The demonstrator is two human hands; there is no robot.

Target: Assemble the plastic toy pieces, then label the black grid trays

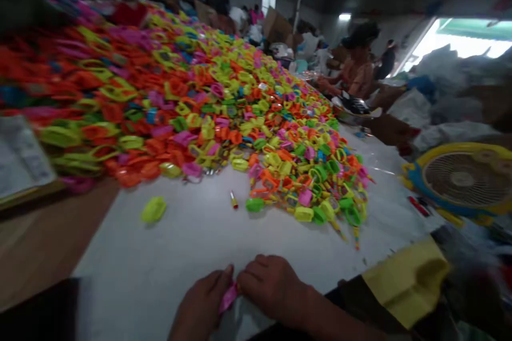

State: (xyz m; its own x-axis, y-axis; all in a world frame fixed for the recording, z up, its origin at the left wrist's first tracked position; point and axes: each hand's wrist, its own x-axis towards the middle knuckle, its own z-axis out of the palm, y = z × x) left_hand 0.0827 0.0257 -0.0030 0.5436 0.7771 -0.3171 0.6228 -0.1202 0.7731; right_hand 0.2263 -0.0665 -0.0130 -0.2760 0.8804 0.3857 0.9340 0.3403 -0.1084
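1. In the head view, the left hand (206,301) is at the near edge of the scene, thumb and fingers drawn together around a small pink piece (229,298).
2. The right hand (274,287) is just to its right, fingers curled in, pinching the far right end of the pink piece. The spot where the fingertips meet is blurred, so whether a smaller part is held there too cannot be told.
3. The pink piece is between the two hands, tilted, above the near part of a white table (180,256).
4. Farther off on the table, a yellow-green piece (154,209) lies by itself to the left. A short pencil-like stick (234,200) lies to its right, and just right of that is a green piece (255,204) at the edge of the heap.
5. The heap (200,96) of bright plastic pieces, in orange, yellow, pink, green and blue, spreads from the left side to the far right of the table.
6. On the left, a white box (22,160) stands beside the heap.
7. On the right is a yellow and blue fan (464,178); nearer than it is a yellow patch of material (412,282).
8. Far right, a co-worker (358,69) is beside the heap.
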